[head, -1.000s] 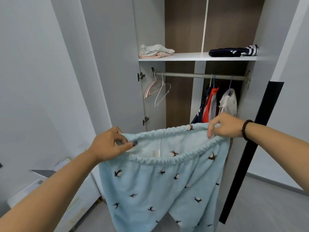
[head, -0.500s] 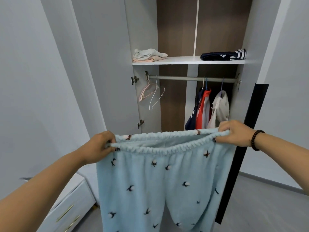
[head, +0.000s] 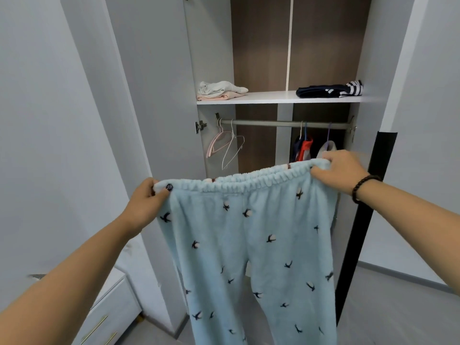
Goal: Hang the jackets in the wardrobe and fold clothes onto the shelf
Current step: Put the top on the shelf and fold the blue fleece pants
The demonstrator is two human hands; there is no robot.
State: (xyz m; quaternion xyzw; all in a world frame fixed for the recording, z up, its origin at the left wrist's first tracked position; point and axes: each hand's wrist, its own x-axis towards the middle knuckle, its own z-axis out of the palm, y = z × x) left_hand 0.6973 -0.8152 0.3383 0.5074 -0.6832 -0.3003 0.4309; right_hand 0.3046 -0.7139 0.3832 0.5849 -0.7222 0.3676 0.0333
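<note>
- Pinching the elastic waistband of the pale blue fleece trousers [head: 251, 245] at both ends: my left hand [head: 146, 202] has its thumb curled over the front of the band at about 9 o'clock from the garment's middle, and my right hand [head: 336, 170] has its fingers wrapped over the band's far corner at about 2 o'clock.
- Both hands are closed on fabric, and neither has anything else in it.
- The trousers hang full length in the air in front of the open wardrobe, waist drawn out flat between my hands, both legs dangling down out of view at 6 o'clock. No fold is in them yet.
- Beyond my hands, at 12 o'clock, the white shelf [head: 271, 97] already carries a pale folded pile [head: 219, 90] at its left end and a dark folded garment with stripes [head: 328, 90] at its right end, well apart, with bare board between them.
- Under the shelf, the rail [head: 273, 123] holds hung jackets [head: 306, 150] at about 1 o'clock, just behind my right hand, and two bare hangers [head: 226, 145] at 11 o'clock.
- My reading: some jackets look hung and some folding looks done. These trousers still need folding and setting on the shelf, probably in that middle gap.
- Whether more clothes wait outside the view, I cannot tell.
</note>
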